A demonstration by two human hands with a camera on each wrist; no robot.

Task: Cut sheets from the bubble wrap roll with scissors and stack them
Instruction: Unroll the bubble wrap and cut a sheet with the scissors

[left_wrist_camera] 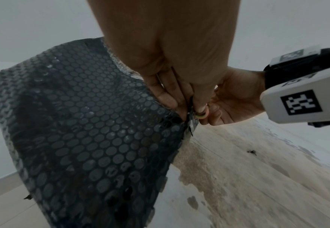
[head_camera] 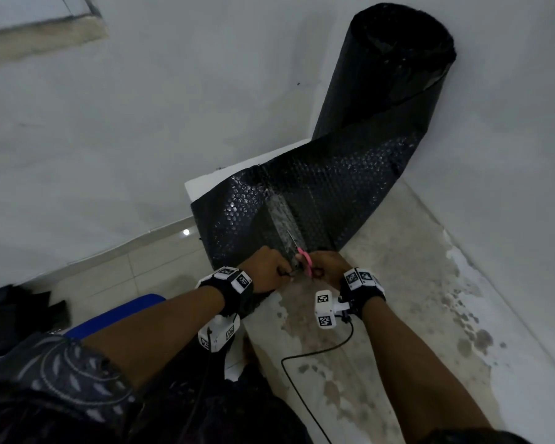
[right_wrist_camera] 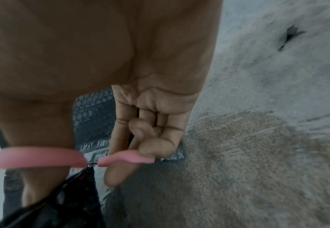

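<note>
At the far left, around nine o'clock in my head view, dark cut pieces [head_camera: 20,307] lie on the tiled floor [head_camera: 148,261], blurred and hard to make out. Moving right, my left hand [head_camera: 269,272] sits near the middle, its fingers [left_wrist_camera: 165,95] pinching the near edge of the black bubble wrap sheet [head_camera: 302,200], which drapes over the left edge of the worn, stained worktop [head_camera: 398,283]. Just right of it, touching the same edge, my right hand [head_camera: 326,267] grips the pink-handled scissors [head_camera: 303,259]; the thumb goes through one pink loop [right_wrist_camera: 37,157] and curled fingers [right_wrist_camera: 152,146] hold the other. The blades point toward twelve o'clock into the sheet, where a lighter strip runs away from my hands; how wide they stand I cannot tell. Further right and up, at about one o'clock, the bubble wrap roll [head_camera: 394,72] stands upright against the white wall [head_camera: 510,123], its loose end running down to my hands. A black cable [head_camera: 314,350] trails across the worktop below my right wrist
</note>
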